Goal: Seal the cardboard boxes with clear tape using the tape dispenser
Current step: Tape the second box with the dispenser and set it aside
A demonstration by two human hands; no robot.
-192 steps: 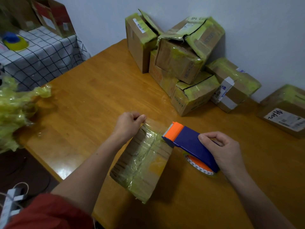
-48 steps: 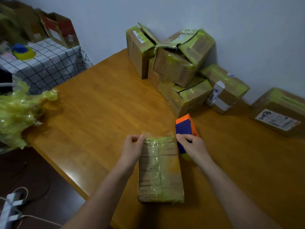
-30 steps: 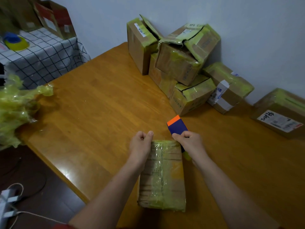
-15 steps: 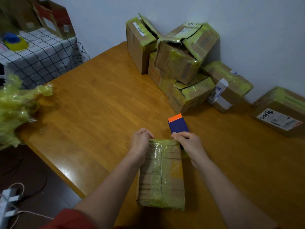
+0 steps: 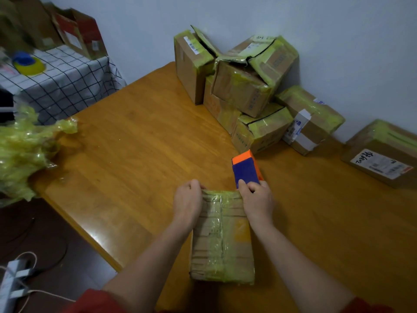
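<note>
A small cardboard box (image 5: 222, 240) wrapped in yellowish clear tape lies flat on the wooden table (image 5: 126, 141) in front of me. My left hand (image 5: 187, 201) grips the box's far left corner with curled fingers. My right hand (image 5: 257, 199) holds the blue and orange tape dispenser (image 5: 246, 169) just beyond the box's far right corner. The dispenser's roll is hidden behind my hand.
Several taped cardboard boxes (image 5: 246, 86) are stacked against the wall at the back, with one labelled box (image 5: 381, 152) further right. Crumpled yellow-green film (image 5: 24, 147) lies at the table's left edge. A side table with a checked cloth (image 5: 61, 80) stands at the left.
Over the last seconds the box was laid flat and square to me. The dispenser moved from the box's top to its far right corner, and now sits slightly further right.
</note>
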